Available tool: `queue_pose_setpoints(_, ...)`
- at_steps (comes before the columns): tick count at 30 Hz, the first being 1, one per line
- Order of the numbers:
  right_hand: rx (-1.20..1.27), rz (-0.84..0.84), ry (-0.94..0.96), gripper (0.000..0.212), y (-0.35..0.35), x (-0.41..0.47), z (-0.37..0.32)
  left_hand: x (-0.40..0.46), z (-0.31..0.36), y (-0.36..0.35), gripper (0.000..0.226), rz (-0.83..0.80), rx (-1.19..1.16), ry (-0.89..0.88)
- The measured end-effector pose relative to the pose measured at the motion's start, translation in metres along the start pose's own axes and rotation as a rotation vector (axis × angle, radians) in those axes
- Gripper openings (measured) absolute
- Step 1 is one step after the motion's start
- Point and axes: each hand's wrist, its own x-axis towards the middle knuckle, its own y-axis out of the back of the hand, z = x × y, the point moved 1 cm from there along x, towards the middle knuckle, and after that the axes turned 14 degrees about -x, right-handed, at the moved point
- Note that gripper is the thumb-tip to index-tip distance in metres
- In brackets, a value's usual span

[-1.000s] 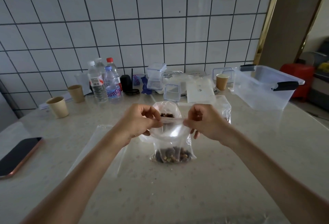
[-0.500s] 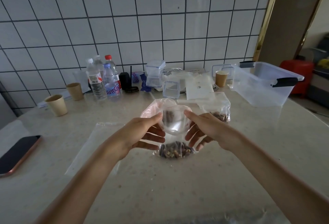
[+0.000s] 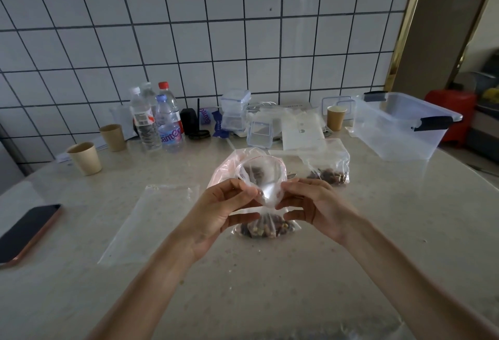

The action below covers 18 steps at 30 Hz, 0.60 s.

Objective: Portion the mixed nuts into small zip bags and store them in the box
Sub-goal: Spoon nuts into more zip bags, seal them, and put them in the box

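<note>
Far left, a dark, glossy phone [image 3: 28, 231] lies flat on the pale speckled table [image 3: 270, 285]; beyond it stand matte paper cups [image 3: 85, 159] and clear ribbed water bottles [image 3: 155, 121]. An empty zip bag [image 3: 151, 221], a thin limp film, lies flat near centre-left. The left hand [image 3: 218, 215] pinches one side of the upper part of the small zip bag [image 3: 266, 196], thumb and fingers curled on the plastic; the right hand [image 3: 316, 207] pinches the other side in the same way. The bag stands at centre, its mixed nuts [image 3: 266, 227] heaped in the bottom and resting on the table. Behind it a larger, pink-tinged bag [image 3: 229, 167] gapes open. To seal well, the two lips of the strip should be aligned, the air pressed out, and the pinch run along the whole seam, with the nuts kept low so none is caught in it. Farther right, another filled bag [image 3: 329, 167] slumps on the table. The rigid, clear plastic box [image 3: 399, 129] with dark latches waits uncovered at far right, well apart from the hands.
</note>
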Motion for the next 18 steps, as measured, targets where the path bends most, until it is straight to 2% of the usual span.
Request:
queue_pose_setpoints(3,-0.084,0.123,0.031,0.004,-0.009,0.000,-0.009,0.000,0.002,-0.006,0.020,0.045,-0.010,-0.024)
queue_pose_setpoints(7,-0.325,0.363,0.097,0.029,-0.022,-0.001,-0.020,0.005,0.006,-0.010,0.019,0.237,0.070,-0.052)
queue_pose_setpoints(9,-0.569,0.475,0.182,0.032,-0.027,-0.003,-0.023,0.008,0.008,-0.012,0.019,0.353,0.183,-0.129)
queue_pose_setpoints(11,-0.814,0.551,0.300,0.033,-0.032,-0.005,-0.026,0.011,0.011,-0.016,0.022,0.422,0.441,-0.299)
queue_pose_setpoints(14,-0.984,0.540,0.371,0.030,-0.034,-0.004,-0.033,0.011,0.016,-0.020,0.025,0.397,0.907,-0.550)
queue_pose_setpoints(16,-0.996,0.462,0.350,0.021,-0.030,-0.005,-0.040,0.007,0.020,-0.017,0.023,0.352,1.053,-0.617)
queue_pose_setpoints(18,-1.042,0.443,0.401,0.021,-0.021,-0.007,-0.044,0.002,0.025,-0.011,0.031,0.289,1.115,-0.673)
